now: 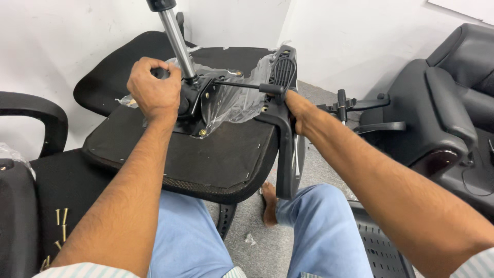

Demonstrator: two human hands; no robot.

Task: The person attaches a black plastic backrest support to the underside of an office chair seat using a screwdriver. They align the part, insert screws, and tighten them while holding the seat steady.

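Observation:
An upturned black office chair seat (206, 159) rests across my lap, its underside facing up. A black tilt mechanism (198, 100) wrapped in clear plastic (236, 100) is bolted to it, and a chrome gas cylinder (177, 41) rises from it. My left hand (153, 90) is closed around the mechanism's left side at the cylinder's base. My right hand (301, 110) grips the black armrest (283, 103) on the seat's right edge, next to the thin lever rod (242, 85).
Another black chair seat (49, 190) at left carries several brass screws (60, 224). A black padded chair (442, 113) stands at right, with a loose lever mechanism (350, 105) before it. White walls lie behind. A perforated black panel (381, 247) sits by my right knee.

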